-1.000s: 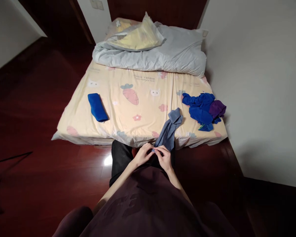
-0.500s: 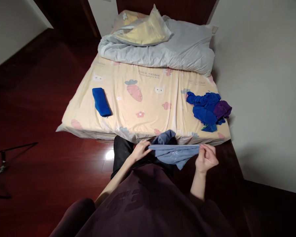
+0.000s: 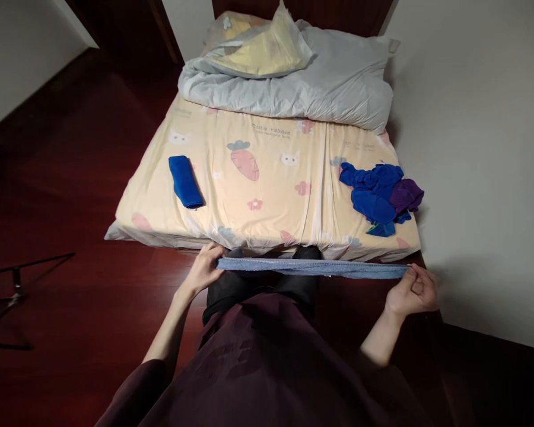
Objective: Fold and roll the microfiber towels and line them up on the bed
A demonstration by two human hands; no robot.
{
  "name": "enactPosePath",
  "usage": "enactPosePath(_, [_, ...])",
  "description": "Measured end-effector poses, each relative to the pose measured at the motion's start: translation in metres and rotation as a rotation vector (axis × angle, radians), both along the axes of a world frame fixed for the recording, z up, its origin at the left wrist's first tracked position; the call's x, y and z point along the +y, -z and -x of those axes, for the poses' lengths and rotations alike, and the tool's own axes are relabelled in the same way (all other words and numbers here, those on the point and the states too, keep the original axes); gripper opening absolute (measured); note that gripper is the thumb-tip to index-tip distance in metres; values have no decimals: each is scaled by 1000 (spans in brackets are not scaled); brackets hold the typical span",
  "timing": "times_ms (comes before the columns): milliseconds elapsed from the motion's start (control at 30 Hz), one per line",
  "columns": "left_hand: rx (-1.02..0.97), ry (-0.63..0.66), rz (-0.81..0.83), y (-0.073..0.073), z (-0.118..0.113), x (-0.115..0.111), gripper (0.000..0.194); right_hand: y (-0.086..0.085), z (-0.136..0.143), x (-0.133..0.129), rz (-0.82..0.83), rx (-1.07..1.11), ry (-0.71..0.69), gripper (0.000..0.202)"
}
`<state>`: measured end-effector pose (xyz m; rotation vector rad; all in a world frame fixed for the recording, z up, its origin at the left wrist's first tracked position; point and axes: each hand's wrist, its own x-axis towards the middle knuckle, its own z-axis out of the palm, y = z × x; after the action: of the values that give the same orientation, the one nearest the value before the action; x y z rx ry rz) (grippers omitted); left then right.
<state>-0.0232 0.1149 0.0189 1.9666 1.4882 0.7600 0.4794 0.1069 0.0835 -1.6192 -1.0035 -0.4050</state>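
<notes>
A light-blue towel (image 3: 311, 268) is stretched taut in front of my body, just off the foot of the bed. My left hand (image 3: 205, 268) pinches one end of it and my right hand (image 3: 413, 292) pinches the other. Its upper edge runs nearly straight between them; the rest hangs below and is seen almost edge-on. On the bed's left lies a folded dark-blue towel (image 3: 186, 182). A crumpled heap of blue cloths (image 3: 374, 193) lies on the right, with a purple cloth (image 3: 407, 196) at its side.
The bed (image 3: 267, 201) has a yellow sheet with carrot and rabbit prints. A grey quilt (image 3: 338, 83) and a yellow pillow (image 3: 267, 53) are at its head. A wall (image 3: 480, 178) stands close on the right. Black stand legs (image 3: 15, 290) rest on the floor at left.
My hands have moved apart, left hand leftward and right hand rightward. The light-blue towel, bunched and drooping before, is now pulled out to a longer, straight span.
</notes>
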Motion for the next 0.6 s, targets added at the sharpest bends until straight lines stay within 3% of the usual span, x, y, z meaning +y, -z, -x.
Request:
enactPosePath(233, [176,-67,-46,-25,49,2,15,0,-14,6,97,-86,-91,41])
enactPosePath(433, [272,-53,27,-31,91,-7,11,-7,-21,6,203,-131,-141,40])
enactPosePath(600, [323,-139,32,-39,119,-11,11,-12,-29,16,221,-185,-153,35])
